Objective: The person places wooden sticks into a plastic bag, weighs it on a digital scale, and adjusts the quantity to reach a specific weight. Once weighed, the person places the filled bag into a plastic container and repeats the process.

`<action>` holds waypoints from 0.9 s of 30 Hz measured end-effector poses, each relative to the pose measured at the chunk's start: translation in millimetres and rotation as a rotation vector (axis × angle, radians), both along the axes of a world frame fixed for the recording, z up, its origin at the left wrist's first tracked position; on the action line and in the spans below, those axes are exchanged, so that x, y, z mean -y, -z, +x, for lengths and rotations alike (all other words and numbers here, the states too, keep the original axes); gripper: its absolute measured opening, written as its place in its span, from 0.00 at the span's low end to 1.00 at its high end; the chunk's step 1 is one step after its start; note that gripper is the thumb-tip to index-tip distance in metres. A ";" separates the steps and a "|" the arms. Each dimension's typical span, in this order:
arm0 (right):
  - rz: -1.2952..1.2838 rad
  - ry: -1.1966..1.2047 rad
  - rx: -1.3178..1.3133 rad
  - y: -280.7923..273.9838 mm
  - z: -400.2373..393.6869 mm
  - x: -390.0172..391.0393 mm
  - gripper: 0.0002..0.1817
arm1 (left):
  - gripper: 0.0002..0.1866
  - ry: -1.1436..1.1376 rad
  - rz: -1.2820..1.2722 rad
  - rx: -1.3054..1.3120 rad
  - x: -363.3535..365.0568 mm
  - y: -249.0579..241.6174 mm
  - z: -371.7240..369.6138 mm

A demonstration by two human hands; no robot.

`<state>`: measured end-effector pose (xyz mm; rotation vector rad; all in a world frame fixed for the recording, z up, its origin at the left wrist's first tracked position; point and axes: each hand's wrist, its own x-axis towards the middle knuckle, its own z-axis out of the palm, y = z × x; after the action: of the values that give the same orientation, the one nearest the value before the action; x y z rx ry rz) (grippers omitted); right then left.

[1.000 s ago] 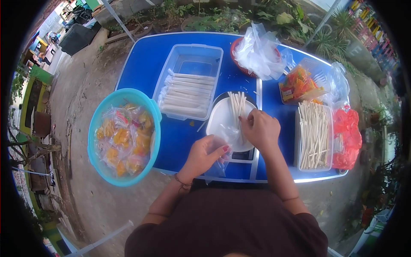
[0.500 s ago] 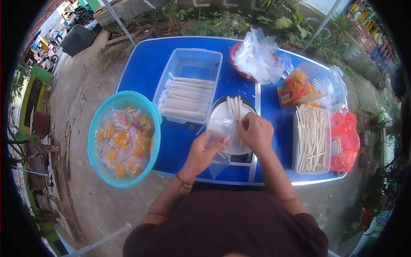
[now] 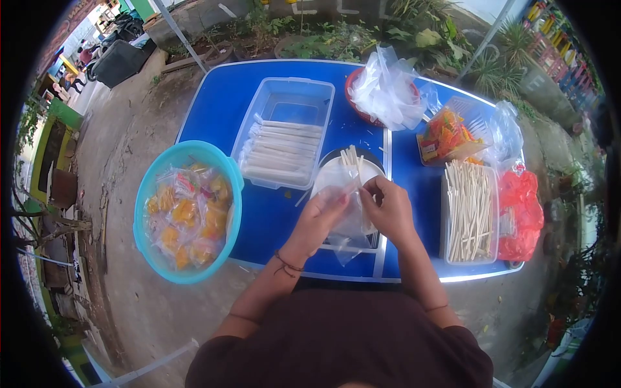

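A clear plastic bag (image 3: 351, 227) hangs between my hands, over the front of a round white plate (image 3: 323, 189) on a scale. My left hand (image 3: 321, 216) is closed on the left side of this bag. My right hand (image 3: 388, 208) has its fingertips pinched together at the bag's right edge, close beside a bundle of thin pale sticks (image 3: 351, 159). The bundle rests on the plate, its lower part seen through or behind the bag. Whether the right fingers also touch the sticks is hard to make out.
Left stands a turquoise basin (image 3: 140, 223) of bagged orange food. Behind are a clear box (image 3: 301, 83) with wrapped stick packs and a red basket (image 3: 354, 103) of plastic bags. Rightward are a stick-filled container (image 3: 471, 210), a tub of colourful packets (image 3: 446, 137) and a red bag (image 3: 522, 216).
My left hand has moved right and slightly up, bringing the bag across the plate to my right fingers. The right hand has shifted slightly down and stays pinched.
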<state>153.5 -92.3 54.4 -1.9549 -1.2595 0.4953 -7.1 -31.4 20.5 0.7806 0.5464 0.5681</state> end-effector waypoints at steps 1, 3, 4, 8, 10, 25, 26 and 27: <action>0.011 -0.004 0.005 0.5 -0.9 1.3 0.07 | 0.08 0.016 0.008 -0.016 1.0 -3.6 1.1; 0.032 -0.011 0.015 1.8 -1.8 4.1 0.07 | 0.10 0.046 0.049 -0.024 2.0 -5.3 3.1; 0.019 -0.007 0.012 1.5 -1.6 5.7 0.07 | 0.13 0.058 0.081 -0.017 3.1 -4.1 3.3; -0.021 -0.042 0.036 -4.2 -0.1 11.0 0.06 | 0.14 0.115 0.290 -0.079 3.4 10.4 0.8; -0.042 -0.076 0.003 -4.9 0.8 12.6 0.05 | 0.14 0.098 0.322 -0.078 5.7 6.0 0.3; 0.666 -0.070 -0.562 -37.1 15.7 17.0 0.04 | 0.09 0.036 0.597 -0.247 19.3 -28.5 -23.9; 0.728 -0.066 -0.584 -40.6 11.8 17.4 0.04 | 0.10 0.044 0.607 -0.261 20.4 -30.3 -24.4; 0.796 -0.098 -0.598 -39.2 10.8 17.7 0.04 | 0.10 0.050 0.639 -0.267 20.9 -32.2 -24.2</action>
<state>164.3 -110.0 93.7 -0.9806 -0.9482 0.4767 -31.2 -52.3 52.7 1.4876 0.5931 0.6021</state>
